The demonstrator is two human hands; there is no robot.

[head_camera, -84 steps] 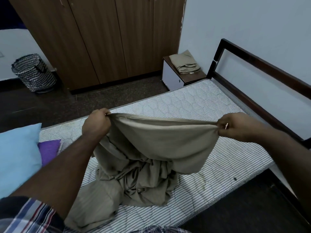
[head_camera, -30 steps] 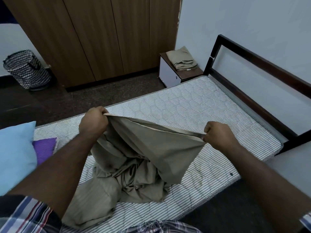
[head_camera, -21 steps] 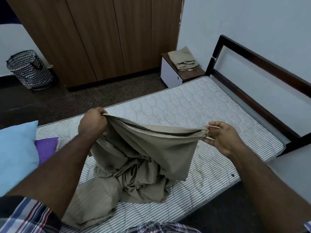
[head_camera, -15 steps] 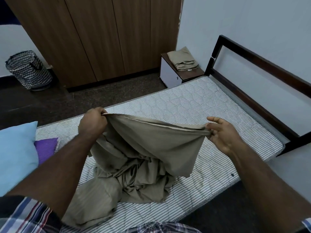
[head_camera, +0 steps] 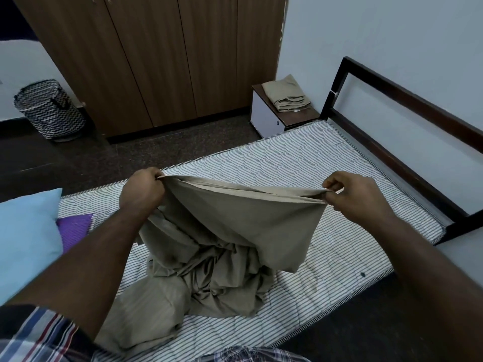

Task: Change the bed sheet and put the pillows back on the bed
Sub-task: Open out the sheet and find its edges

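A beige bed sheet (head_camera: 230, 231) is bunched on the bare striped mattress (head_camera: 300, 163). My left hand (head_camera: 142, 192) grips one end of its upper edge and my right hand (head_camera: 352, 197) pinches the other end, so the edge is stretched between them above the heap. A light blue pillow (head_camera: 26, 239) lies at the left end of the mattress, with a purple pillow (head_camera: 74, 228) partly hidden beside it.
A folded beige cloth (head_camera: 286, 94) lies on a small bedside cabinet (head_camera: 271, 121) behind the bed. The dark bed frame (head_camera: 407, 100) runs along the right wall. A wooden wardrobe (head_camera: 156, 61) and a zigzag laundry basket (head_camera: 49, 111) stand beyond the dark floor.
My right hand briefly loosened its fingers on the sheet edge, then closed on it again a little farther right and higher. My left hand has kept its grip.
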